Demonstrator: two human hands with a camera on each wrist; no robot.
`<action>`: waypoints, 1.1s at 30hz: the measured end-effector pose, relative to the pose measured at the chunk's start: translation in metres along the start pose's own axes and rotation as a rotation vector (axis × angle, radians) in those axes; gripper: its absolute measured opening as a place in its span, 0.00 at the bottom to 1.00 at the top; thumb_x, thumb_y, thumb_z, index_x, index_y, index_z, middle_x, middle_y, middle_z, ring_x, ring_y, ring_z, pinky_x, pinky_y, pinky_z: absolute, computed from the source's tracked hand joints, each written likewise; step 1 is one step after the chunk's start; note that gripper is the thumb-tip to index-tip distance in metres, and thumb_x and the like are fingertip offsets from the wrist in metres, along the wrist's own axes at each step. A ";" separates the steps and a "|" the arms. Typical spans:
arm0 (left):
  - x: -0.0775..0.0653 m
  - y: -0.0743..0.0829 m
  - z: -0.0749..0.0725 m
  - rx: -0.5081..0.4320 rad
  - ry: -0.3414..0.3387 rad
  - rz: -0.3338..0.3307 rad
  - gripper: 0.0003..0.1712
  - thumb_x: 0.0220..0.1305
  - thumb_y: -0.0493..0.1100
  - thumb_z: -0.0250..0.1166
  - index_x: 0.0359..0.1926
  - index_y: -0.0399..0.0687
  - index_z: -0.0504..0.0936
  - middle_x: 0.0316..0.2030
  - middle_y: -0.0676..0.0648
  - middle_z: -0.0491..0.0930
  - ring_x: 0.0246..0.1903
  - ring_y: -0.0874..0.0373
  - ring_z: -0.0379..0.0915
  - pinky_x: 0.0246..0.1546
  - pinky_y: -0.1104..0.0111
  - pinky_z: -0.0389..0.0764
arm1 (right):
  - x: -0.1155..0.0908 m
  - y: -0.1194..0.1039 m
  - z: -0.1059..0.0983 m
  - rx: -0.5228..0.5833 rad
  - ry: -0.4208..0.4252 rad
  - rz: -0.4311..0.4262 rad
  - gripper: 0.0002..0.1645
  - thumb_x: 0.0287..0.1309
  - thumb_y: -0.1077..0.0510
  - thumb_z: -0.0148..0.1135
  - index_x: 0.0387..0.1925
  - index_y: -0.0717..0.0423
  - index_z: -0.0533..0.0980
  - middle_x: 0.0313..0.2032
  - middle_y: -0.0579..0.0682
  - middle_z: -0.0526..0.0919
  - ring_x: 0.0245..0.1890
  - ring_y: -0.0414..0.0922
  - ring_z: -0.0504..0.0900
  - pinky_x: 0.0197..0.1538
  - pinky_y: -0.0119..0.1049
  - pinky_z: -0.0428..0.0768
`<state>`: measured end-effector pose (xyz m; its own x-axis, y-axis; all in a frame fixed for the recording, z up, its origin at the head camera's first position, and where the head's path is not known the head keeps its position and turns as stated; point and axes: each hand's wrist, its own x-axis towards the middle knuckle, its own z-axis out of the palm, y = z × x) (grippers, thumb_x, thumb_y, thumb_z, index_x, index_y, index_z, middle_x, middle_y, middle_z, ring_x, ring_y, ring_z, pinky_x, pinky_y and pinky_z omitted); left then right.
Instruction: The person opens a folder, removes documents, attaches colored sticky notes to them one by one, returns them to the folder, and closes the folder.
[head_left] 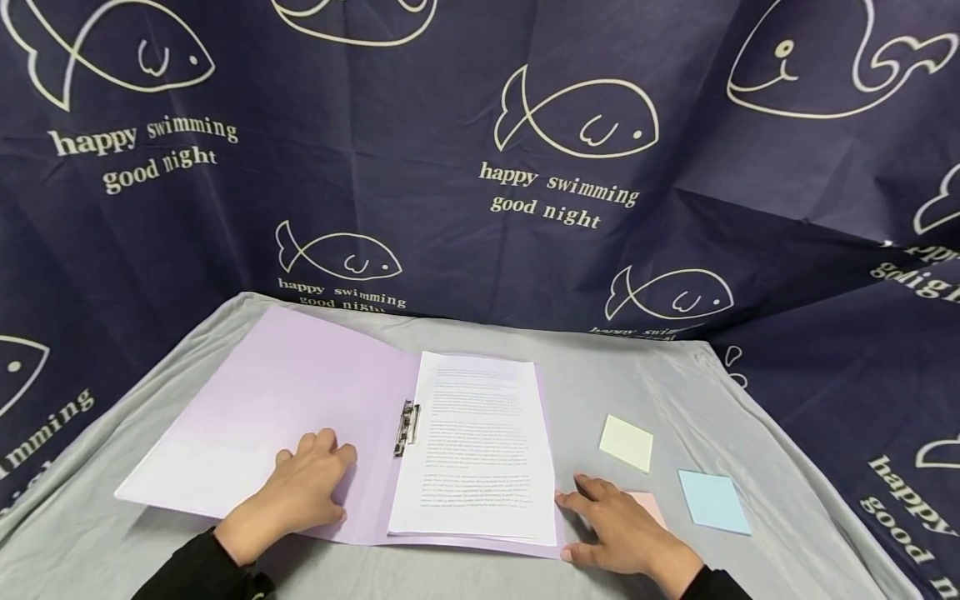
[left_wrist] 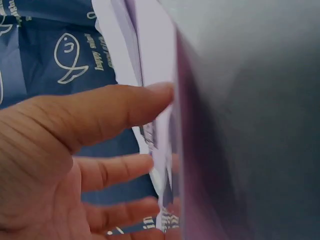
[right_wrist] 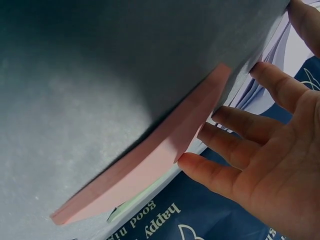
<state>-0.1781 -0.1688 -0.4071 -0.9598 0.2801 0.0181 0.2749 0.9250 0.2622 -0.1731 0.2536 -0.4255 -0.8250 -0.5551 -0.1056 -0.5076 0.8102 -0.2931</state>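
On the right hand [head_left: 618, 529], the fingers are spread and grip nothing, tips at the folder's [head_left: 285, 375] right edge, little finger close by the pink notepad [right_wrist: 145, 157] there; a sideways sweep could drag that pad along. The left hand [head_left: 303, 483] is spread too, on the folder's left cover, thumb at its near edge; a jolt there could shift the paper stack [head_left: 480, 450] on the folder's right half, if the clip [head_left: 407, 429] at its fold, perhaps, isn't holding. Both forearms reach in from the folder's near side, palms down.
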 end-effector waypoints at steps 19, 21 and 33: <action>0.012 0.018 0.012 -0.089 -0.090 0.016 0.60 0.26 0.62 0.85 0.66 0.50 0.77 0.41 0.45 0.71 0.40 0.47 0.61 0.33 0.52 0.65 | 0.000 0.000 0.001 0.005 0.008 0.002 0.42 0.52 0.39 0.74 0.63 0.59 0.77 0.64 0.76 0.71 0.61 0.73 0.74 0.53 0.70 0.75; 0.013 0.019 0.012 -0.092 -0.098 0.010 0.61 0.25 0.61 0.86 0.66 0.48 0.76 0.42 0.44 0.71 0.41 0.46 0.61 0.33 0.49 0.67 | 0.000 0.000 0.001 0.012 0.003 0.006 0.42 0.52 0.39 0.74 0.63 0.59 0.77 0.64 0.76 0.71 0.62 0.74 0.73 0.54 0.70 0.75; 0.014 0.017 0.016 -0.093 -0.078 0.006 0.63 0.20 0.62 0.86 0.67 0.53 0.75 0.44 0.45 0.71 0.41 0.46 0.62 0.30 0.48 0.70 | -0.001 0.000 0.002 0.010 -0.004 0.009 0.42 0.53 0.38 0.73 0.63 0.58 0.77 0.65 0.76 0.71 0.62 0.73 0.73 0.54 0.71 0.75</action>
<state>-0.1865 -0.1451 -0.4179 -0.9498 0.3083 -0.0538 0.2712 0.8964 0.3507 -0.1722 0.2537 -0.4271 -0.8285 -0.5488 -0.1119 -0.4978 0.8131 -0.3019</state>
